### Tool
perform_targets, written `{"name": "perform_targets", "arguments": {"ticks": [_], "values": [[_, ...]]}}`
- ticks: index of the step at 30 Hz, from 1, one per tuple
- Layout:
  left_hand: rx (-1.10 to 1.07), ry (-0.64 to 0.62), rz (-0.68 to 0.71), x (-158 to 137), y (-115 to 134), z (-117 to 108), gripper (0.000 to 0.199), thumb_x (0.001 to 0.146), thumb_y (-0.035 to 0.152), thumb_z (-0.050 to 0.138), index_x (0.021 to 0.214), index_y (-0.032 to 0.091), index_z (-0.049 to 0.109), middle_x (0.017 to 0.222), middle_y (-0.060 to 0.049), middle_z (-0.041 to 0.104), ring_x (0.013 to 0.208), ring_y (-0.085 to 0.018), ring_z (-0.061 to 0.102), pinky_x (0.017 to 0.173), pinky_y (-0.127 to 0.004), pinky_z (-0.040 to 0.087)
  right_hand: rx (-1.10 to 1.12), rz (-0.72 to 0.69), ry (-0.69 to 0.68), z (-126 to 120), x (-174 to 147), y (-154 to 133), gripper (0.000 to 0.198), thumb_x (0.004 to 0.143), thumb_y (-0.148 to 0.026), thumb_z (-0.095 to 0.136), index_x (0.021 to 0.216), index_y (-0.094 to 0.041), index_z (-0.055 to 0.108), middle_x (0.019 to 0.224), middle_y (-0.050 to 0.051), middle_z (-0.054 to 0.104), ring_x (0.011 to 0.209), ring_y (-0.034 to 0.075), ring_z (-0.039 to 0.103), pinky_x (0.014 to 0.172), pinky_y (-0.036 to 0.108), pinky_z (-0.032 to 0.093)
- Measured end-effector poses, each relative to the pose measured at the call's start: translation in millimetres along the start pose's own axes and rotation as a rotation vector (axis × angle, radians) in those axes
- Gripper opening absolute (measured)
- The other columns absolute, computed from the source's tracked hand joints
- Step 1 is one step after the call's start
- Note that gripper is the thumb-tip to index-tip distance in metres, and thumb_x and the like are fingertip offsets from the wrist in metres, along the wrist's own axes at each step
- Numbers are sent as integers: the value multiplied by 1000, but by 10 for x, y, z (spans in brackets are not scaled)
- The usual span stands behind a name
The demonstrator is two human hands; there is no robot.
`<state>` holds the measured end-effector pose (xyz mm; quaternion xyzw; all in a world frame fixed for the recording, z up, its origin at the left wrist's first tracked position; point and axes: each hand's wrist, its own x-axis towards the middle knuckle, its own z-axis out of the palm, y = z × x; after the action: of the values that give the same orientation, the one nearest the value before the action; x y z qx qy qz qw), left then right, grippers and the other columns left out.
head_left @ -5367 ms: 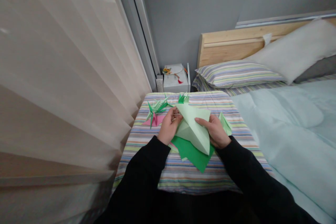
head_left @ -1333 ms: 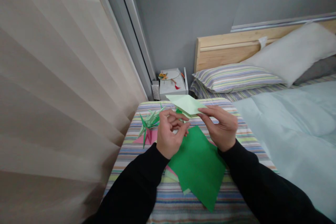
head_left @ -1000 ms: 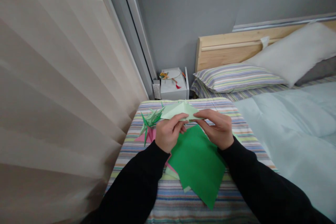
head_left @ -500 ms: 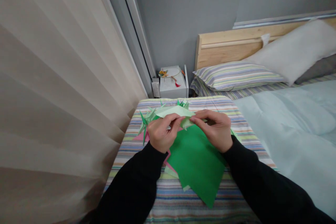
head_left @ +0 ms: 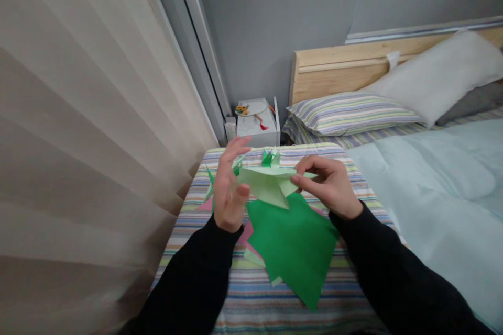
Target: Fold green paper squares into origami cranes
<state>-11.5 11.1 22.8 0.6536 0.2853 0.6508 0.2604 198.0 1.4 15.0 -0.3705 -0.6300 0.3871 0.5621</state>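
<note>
A partly folded sheet of pale green origami paper (head_left: 263,186) is held above the table, pinched at its right end between the thumb and fingers of my right hand (head_left: 326,183). At its left end my left hand (head_left: 231,186) is raised with the fingers stretched up and the thumb apart; whether it touches the paper I cannot tell. Under the folded piece lies a dark green square sheet (head_left: 294,246), with pink paper (head_left: 246,235) and pale green paper (head_left: 253,257) showing from beneath it.
Several folded green paper pieces (head_left: 270,158) stand at the table's far side, some partly behind my left hand. The table wears a striped cloth (head_left: 188,251). A curtain (head_left: 98,167) hangs at left, a bed (head_left: 432,178) stands at right, and a white cabinet (head_left: 253,125) is behind.
My left hand has let go of the pale green paper and opened, moving slightly left. The paper's broad side now faces me more, still pinched by my right hand.
</note>
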Motion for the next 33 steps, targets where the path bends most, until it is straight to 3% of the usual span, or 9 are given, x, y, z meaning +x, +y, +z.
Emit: {"name": "perform_targets", "arguments": {"ticks": [3,5,9,10,14,18,21,26,33], "values": [[-413,-212,-409,33,92,-52,71,94,76,28,109,19,70,122,-15,73,123,-33,64,111,-49,42,133,65,-136,-49,8,-56,21,76,-33,84,70,-20,68,70,0,65,57,14,59,47,25,50],[-578,-368,-622,65,110,-119,68,95,73,35,103,17,72,116,-15,75,113,-32,69,106,-48,46,195,71,-217,-91,13,-58,20,77,-32,84,71,-20,70,71,0,65,59,14,58,50,26,50],[-711,-814,-740,108,42,-240,52,90,61,59,101,13,75,129,-21,70,113,-34,68,98,-44,51,328,76,-368,-176,9,-23,17,80,-32,83,75,-19,72,72,0,65,63,13,56,56,25,45],[-705,-866,-731,106,15,-249,50,90,59,61,103,13,75,134,-21,67,118,-34,65,97,-44,51,367,80,-393,-190,4,-15,18,80,-32,82,75,-19,71,72,0,65,64,13,56,57,25,44],[-568,-743,-632,56,-68,-190,35,88,48,70,100,16,76,131,-16,66,119,-30,63,100,-40,49,411,132,-461,-194,-11,-12,18,81,-33,82,77,-19,70,76,0,66,62,13,55,53,25,40],[-561,-761,-755,22,-58,-112,42,82,55,76,89,14,71,90,-8,71,83,-20,69,83,-32,52,229,143,-484,-142,8,-37,17,82,-30,80,77,-18,69,76,1,65,67,14,58,58,26,41],[-485,-686,-813,28,-16,-79,40,78,48,83,91,15,64,81,-4,70,71,-14,65,67,-24,47,51,134,-479,-111,27,-62,16,81,-27,81,77,-17,69,76,1,65,67,13,56,58,25,40],[-358,-689,-920,21,-2,0,44,70,28,87,98,19,53,69,2,71,50,-7,53,55,-18,36,-53,142,-444,-98,41,-96,18,77,-25,82,74,-17,67,73,-1,65,64,12,55,58,24,40],[-194,-648,-780,0,5,63,20,73,25,79,79,13,64,66,1,66,58,-8,55,59,-20,37,-111,194,-341,-88,51,-84,22,77,-33,83,73,-18,69,78,2,69,73,16,61,66,28,47]]}}
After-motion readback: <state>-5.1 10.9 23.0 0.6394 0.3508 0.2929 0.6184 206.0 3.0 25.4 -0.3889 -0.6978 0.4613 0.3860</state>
